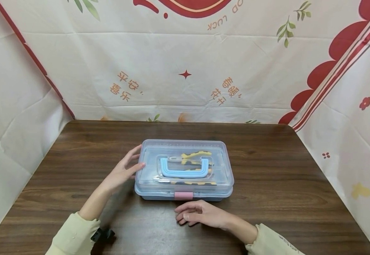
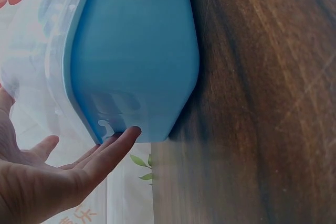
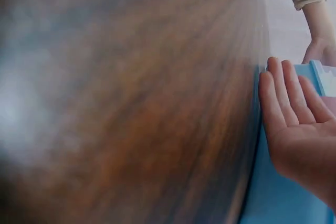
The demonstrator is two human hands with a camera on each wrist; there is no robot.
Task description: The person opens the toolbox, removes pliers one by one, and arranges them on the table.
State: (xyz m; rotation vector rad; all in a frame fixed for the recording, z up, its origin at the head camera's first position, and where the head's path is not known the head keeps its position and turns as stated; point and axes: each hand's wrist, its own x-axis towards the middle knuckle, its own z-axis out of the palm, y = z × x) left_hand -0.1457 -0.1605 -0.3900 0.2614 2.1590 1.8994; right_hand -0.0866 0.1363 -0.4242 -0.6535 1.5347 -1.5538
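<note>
Closed toolbox point(image 1: 185, 174) on worktop point(image 1: 283, 170), yellow-handled pliers point(image 1: 197, 154) inside. Left hand point(image 1: 124, 171) spread at its left end, probably touching lid point(image 1: 151, 150). Right hand point(image 1: 204, 214) relaxed, fingers close together, just before pink latch point(image 1: 183, 195).

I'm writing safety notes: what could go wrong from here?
The left hand is at the left end of the box, so a push might swivel it on the table. The yellow-and-black tools under the clear lid could slide if the box tilts. The right hand is near the pink latch, which could nip it if snapped.
</note>
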